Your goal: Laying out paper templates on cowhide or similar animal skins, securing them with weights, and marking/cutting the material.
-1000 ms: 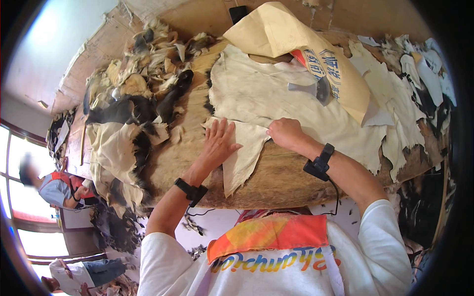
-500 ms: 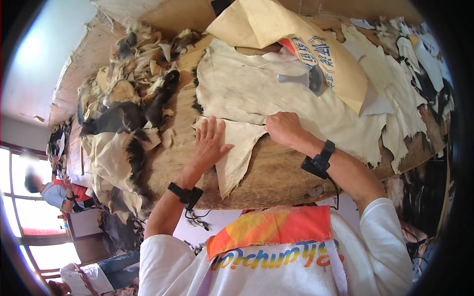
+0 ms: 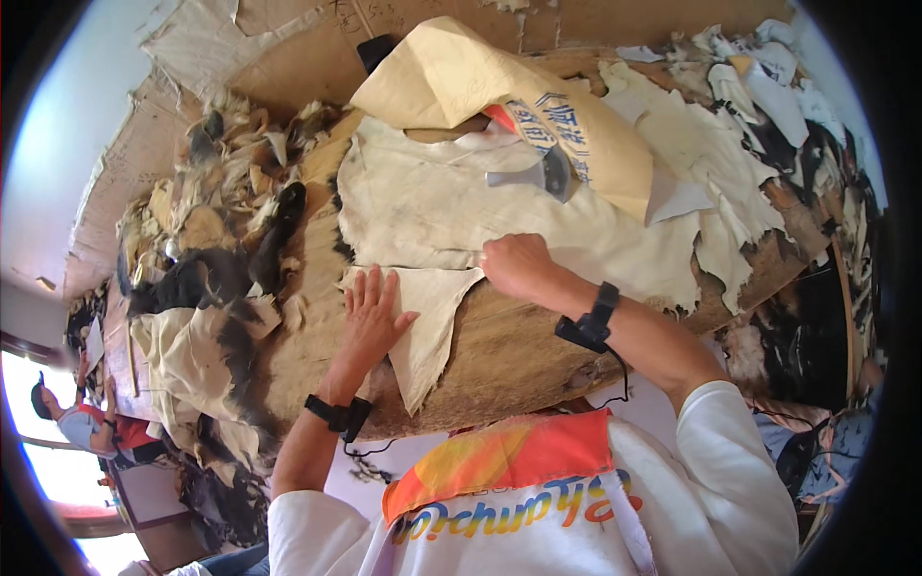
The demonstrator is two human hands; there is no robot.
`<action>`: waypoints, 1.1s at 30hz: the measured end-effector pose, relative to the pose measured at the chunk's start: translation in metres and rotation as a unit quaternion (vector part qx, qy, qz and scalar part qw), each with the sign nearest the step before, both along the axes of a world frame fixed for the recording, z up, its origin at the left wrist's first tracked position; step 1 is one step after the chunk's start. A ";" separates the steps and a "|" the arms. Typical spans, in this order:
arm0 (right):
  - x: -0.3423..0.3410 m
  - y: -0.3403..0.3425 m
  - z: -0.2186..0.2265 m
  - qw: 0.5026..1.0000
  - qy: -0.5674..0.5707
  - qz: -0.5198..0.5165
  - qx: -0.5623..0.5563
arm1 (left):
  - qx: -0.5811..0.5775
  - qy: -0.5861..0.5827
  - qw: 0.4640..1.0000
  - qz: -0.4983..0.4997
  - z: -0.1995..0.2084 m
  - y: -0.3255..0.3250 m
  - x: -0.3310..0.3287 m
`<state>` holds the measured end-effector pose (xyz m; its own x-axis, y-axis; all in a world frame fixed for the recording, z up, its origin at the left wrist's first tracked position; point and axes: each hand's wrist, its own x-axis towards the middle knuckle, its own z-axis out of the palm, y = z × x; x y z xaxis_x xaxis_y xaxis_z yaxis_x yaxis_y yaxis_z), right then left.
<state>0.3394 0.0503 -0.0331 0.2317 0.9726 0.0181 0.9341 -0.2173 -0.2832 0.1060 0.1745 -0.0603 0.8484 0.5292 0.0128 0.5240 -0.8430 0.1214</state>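
Observation:
A roughly triangular piece of pale hide (image 3: 425, 336) lies near the front of the wooden work board (image 3: 509, 336), its point hanging toward the edge. Flat on its left part rests my left hand (image 3: 375, 322), fingers stretched out. My right hand (image 3: 521, 269) is closed, pinching that piece's right corner; the fingertips are partly hidden. Just beyond, the large cream hide (image 3: 413, 206) is spread out, with a narrow gap between it and the triangular piece. On the large hide lies a hand tool with a wide, fan-shaped metal blade (image 3: 555, 175).
A brown paper sheet (image 3: 591, 158) with blue print covers part of the large hide. Furry scraps (image 3: 206, 226) are heaped at the left, and more hide pieces (image 3: 778, 106) lie far right. A co-worker (image 3: 86, 422) stands at the far left.
The whole view has shifted, so the board and hides sit lower and more to the left. Both hands keep nearly the same hold on the triangular piece.

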 end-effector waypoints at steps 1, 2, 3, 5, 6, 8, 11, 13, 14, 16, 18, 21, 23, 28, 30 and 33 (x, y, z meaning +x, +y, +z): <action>0.008 -0.003 0.006 1.000 -0.007 -0.003 0.001 | 0.001 -0.007 1.000 -0.003 0.003 0.000 0.002; 0.020 -0.005 0.012 0.996 -0.002 -0.022 0.084 | 0.011 0.016 1.000 -0.003 0.008 -0.001 0.003; 0.032 -0.006 0.019 0.985 0.002 -0.042 0.167 | 0.021 0.039 0.999 -0.004 0.013 -0.002 0.006; 0.061 0.005 0.016 0.984 -0.049 -0.037 0.170 | 0.014 0.022 0.999 -0.021 0.015 -0.001 0.011; 0.075 0.011 0.010 0.980 -0.096 -0.032 0.169 | 0.006 0.009 0.999 -0.036 0.016 0.000 0.017; 0.100 0.028 -0.015 0.964 -0.165 -0.009 0.208 | -0.020 -0.013 0.999 -0.049 0.021 -0.006 0.034; 0.116 0.054 -0.040 0.954 -0.235 0.048 0.181 | -0.032 -0.016 0.997 -0.068 0.011 -0.017 0.041; 0.123 0.064 -0.049 0.946 -0.216 0.064 0.232 | -0.032 0.008 0.999 -0.038 0.002 -0.021 0.041; 0.122 0.066 -0.046 0.954 -0.195 0.058 0.220 | -0.029 0.008 0.999 -0.045 0.002 -0.020 0.041; 0.125 0.062 -0.046 0.967 -0.153 0.051 0.196 | -0.039 -0.001 0.998 -0.050 0.005 -0.023 0.044; 0.117 0.059 -0.038 0.971 -0.125 0.071 0.192 | -0.038 0.008 0.998 -0.049 0.006 -0.024 0.046; 0.086 0.015 0.020 0.943 -0.055 0.162 0.286 | -0.041 0.017 0.998 -0.036 0.004 -0.022 0.045; 0.096 -0.028 0.065 0.956 0.016 0.142 0.254 | -0.026 0.023 0.999 -0.034 0.003 -0.023 0.044; 0.244 -0.113 0.068 0.980 0.077 -0.091 0.162 | -0.022 0.027 0.999 -0.033 0.010 -0.027 0.044; 0.345 -0.144 0.010 0.974 -0.080 -0.182 0.104 | -0.025 0.026 0.998 -0.044 0.013 -0.027 0.055; 0.381 -0.153 -0.017 0.940 -0.118 -0.321 -0.015 | -0.032 0.031 0.998 -0.036 0.014 -0.030 0.053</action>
<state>0.7207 -0.1026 -0.0497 0.7637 0.6348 0.1173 0.6440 -0.7618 -0.0699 0.1592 0.1450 -0.0462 0.8821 0.4652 -0.0735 0.4710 -0.8701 0.1452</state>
